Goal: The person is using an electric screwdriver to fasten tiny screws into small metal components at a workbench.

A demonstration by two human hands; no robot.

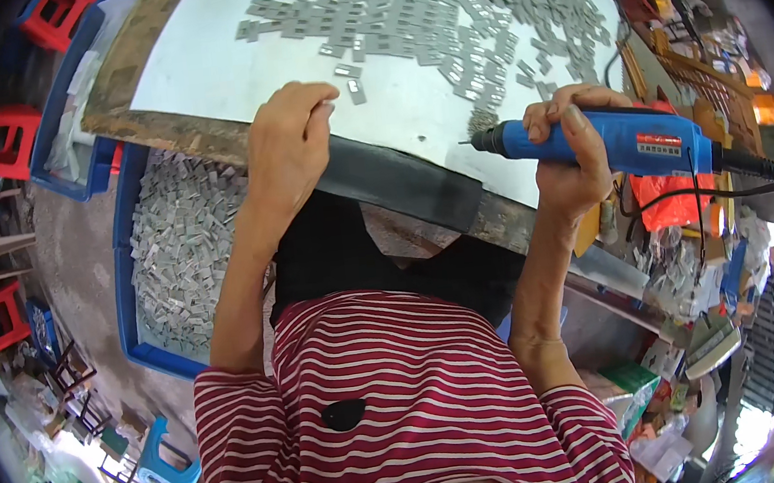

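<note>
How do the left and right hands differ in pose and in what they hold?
The right hand wraps around a blue power tool; the left hand holds no tool, though it may hide something small. The left hand shows its back; the right hand shows its thumb. Both are bare.

A small rectangular label (659, 145), red above and pale grey below, stood on the side of the blue cylindrical corded hand tool (626, 134); its red band bore light marks, its pale band dark characters, too small to read.
</note>
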